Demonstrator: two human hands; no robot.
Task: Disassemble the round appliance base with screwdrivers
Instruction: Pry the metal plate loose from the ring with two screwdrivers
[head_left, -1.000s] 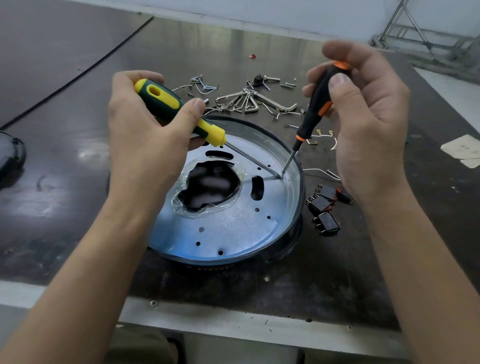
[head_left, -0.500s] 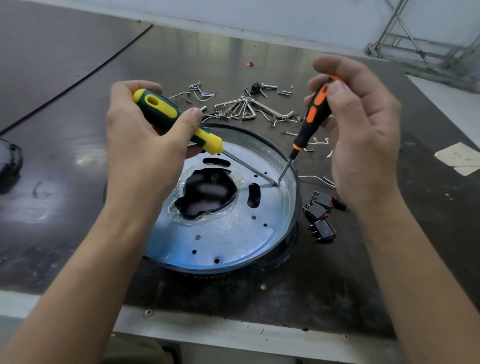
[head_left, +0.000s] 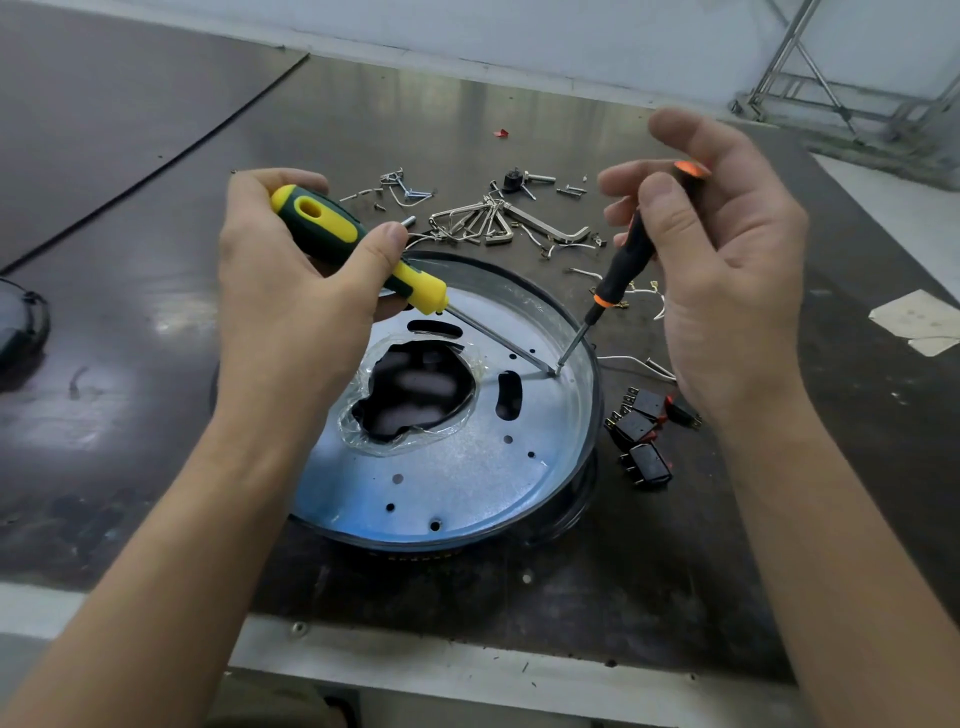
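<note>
Unscrewing on the round base (head_left: 467, 478) is judged underway; yellow screwdriver (head_left: 332, 228) is gripped by left hand (head_left: 291, 312), black screwdriver (head_left: 623, 265) pinched by right hand (head_left: 727, 291); steady turning is needed.

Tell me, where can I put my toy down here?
Bare table lies left of the round base, and in front of it at the near edge. Behind it hex keys and screws crowd; black switches sit right.
</note>
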